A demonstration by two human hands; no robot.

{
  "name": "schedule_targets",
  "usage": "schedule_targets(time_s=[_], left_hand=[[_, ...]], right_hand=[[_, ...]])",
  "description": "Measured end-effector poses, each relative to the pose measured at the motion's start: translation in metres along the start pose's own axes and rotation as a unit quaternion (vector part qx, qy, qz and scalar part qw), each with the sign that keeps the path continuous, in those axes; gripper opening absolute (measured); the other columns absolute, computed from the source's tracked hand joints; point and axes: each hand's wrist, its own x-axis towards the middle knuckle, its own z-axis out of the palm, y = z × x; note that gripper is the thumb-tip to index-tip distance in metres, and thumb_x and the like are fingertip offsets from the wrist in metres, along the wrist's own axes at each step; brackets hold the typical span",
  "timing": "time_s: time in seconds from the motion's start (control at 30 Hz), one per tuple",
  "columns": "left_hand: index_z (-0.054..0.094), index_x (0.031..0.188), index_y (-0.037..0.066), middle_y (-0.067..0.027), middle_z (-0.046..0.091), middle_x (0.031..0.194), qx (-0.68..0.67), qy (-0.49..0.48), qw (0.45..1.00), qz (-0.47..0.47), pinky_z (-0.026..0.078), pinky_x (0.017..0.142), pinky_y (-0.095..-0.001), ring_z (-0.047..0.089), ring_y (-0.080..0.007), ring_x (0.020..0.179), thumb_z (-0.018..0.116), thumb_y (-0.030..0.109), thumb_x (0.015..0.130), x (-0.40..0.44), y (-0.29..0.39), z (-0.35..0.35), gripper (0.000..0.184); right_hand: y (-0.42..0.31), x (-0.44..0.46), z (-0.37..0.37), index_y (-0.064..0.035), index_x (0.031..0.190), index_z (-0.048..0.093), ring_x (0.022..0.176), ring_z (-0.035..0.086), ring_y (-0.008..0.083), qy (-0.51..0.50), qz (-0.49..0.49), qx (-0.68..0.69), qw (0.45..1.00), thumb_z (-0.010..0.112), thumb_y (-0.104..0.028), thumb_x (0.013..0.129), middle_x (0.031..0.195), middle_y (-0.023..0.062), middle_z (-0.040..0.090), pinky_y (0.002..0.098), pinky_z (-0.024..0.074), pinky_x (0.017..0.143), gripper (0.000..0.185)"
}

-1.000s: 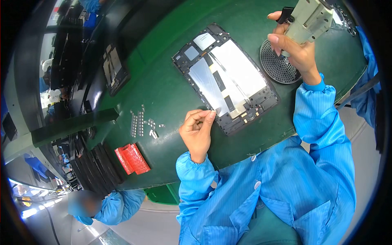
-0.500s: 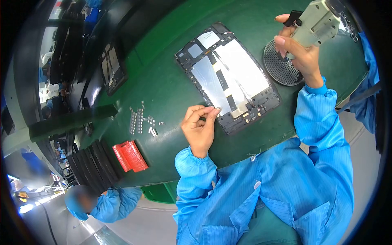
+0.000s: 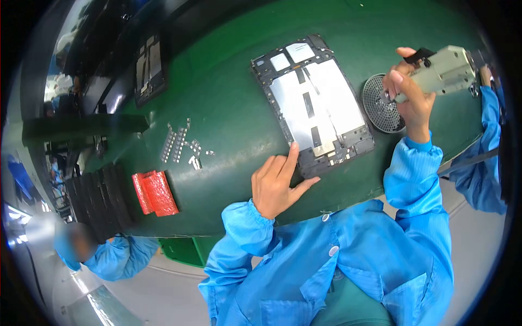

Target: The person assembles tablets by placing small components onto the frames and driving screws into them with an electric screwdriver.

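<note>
An opened tablet lies on the green table with its pale battery panels and black frame exposed. My left hand is at its lower left corner, index finger stretched onto the edge, thumb spread apart, nothing held. In my right hand is a pale grey electric screwdriver with a black lever, fingers wrapped around its front end. The screwdriver's tip is largely hidden by my fingers, over a round perforated screw tray right of the tablet.
Small dark-and-silver parts and a red wrapped packet lie to the left. Beyond them are black slabs in a row and another opened tablet. A co-worker in blue sits lower left; another blue sleeve shows at right.
My left hand has gone from a pinch at the tablet's edge to spread fingers. The screwdriver has tilted flatter in my right hand. The whole view has shifted somewhat.
</note>
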Motion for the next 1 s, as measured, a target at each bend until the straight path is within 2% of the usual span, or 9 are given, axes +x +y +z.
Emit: schedule_targets(time_s=[0.23,0.3,0.37,0.43,0.57,0.8,0.9,1.0], left_hand=[[0.053,0.123,0.0,-0.0059,0.053,0.062,-0.029,-0.006,1.0,0.004,0.044,0.047,-0.0349,0.055,-0.0209,0.054,0.082,0.033,0.061,0.038,-0.005,0.018,0.075],[0.054,0.123,0.002,-0.0054,0.053,0.061,-0.043,0.005,0.999,0.005,0.044,0.047,-0.0354,0.056,-0.0208,0.054,0.081,0.033,0.062,0.042,-0.008,0.022,0.074],[0.054,0.124,0.004,-0.0049,0.054,0.06,-0.046,0.014,0.999,0.001,0.045,0.048,-0.0353,0.057,-0.0204,0.054,0.081,0.033,0.062,0.042,-0.007,0.023,0.074],[0.054,0.124,0.005,-0.0052,0.055,0.061,-0.051,0.017,0.999,-0.007,0.046,0.048,-0.0354,0.058,-0.0208,0.055,0.08,0.034,0.062,0.04,-0.008,0.024,0.073],[0.054,0.124,0.006,-0.0068,0.057,0.065,-0.052,0.02,0.998,-0.012,0.047,0.05,-0.036,0.06,-0.0231,0.059,0.079,0.036,0.062,0.039,-0.01,0.025,0.073],[0.052,0.123,0.0,-0.0091,0.057,0.071,-0.061,-0.004,0.998,-0.019,0.049,0.056,-0.038,0.061,-0.0256,0.065,0.076,0.038,0.065,0.038,-0.009,0.022,0.073],[0.053,0.126,0.006,-0.0076,0.057,0.067,-0.06,0.015,0.998,-0.018,0.047,0.05,-0.0374,0.06,-0.0245,0.06,0.078,0.039,0.063,0.038,-0.01,0.023,0.075],[0.053,0.126,0.006,-0.0071,0.056,0.066,-0.06,0.018,0.998,-0.016,0.047,0.05,-0.0372,0.059,-0.0239,0.058,0.078,0.039,0.064,0.038,-0.01,0.023,0.075]], right_hand=[[-0.018,-0.001,0.064,0.0053,0.117,0.045,0.046,0.045,0.0131,-0.102,0.043,0.078,0.991,0.058,-0.003,0.079,0.06,0.0047,0.047,0.0314,0.0417,0.05,0.041],[-0.022,0.0,0.09,0.0062,0.113,0.046,0.047,0.049,0.0142,-0.124,0.075,0.062,0.987,0.061,-0.002,0.077,0.06,0.0067,0.051,0.0291,0.0431,0.048,0.039],[-0.008,0.002,0.105,0.0039,0.11,0.052,0.05,0.053,0.0096,-0.142,0.09,0.121,0.978,0.068,0.001,0.076,0.06,0.0023,0.056,0.0236,0.0423,0.046,0.038],[0.005,0.003,0.115,0.0024,0.108,0.053,0.049,0.053,0.0089,-0.164,0.088,0.122,0.975,0.069,0.003,0.075,0.059,0.0016,0.055,0.0227,0.0415,0.045,0.037],[0.014,0.003,0.125,0.0057,0.109,0.048,0.048,0.051,0.0129,-0.179,0.105,0.085,0.975,0.063,0.002,0.077,0.057,0.0043,0.051,0.0277,0.0446,0.047,0.036],[0.022,-0.001,0.125,0.005,0.108,0.05,0.048,0.051,0.0103,-0.174,0.121,0.076,0.974,0.067,0.002,0.076,0.058,0.0021,0.054,0.0247,0.0425,0.046,0.036],[0.023,-0.001,0.125,0.0051,0.107,0.052,0.048,0.051,0.009,-0.174,0.115,0.068,0.976,0.068,0.002,0.075,0.058,0.0014,0.055,0.0236,0.0413,0.045,0.036],[0.024,-0.001,0.125,0.0056,0.106,0.051,0.048,0.051,0.0089,-0.177,0.113,0.073,0.975,0.067,0.002,0.075,0.057,0.0016,0.055,0.0234,0.0411,0.045,0.035]])
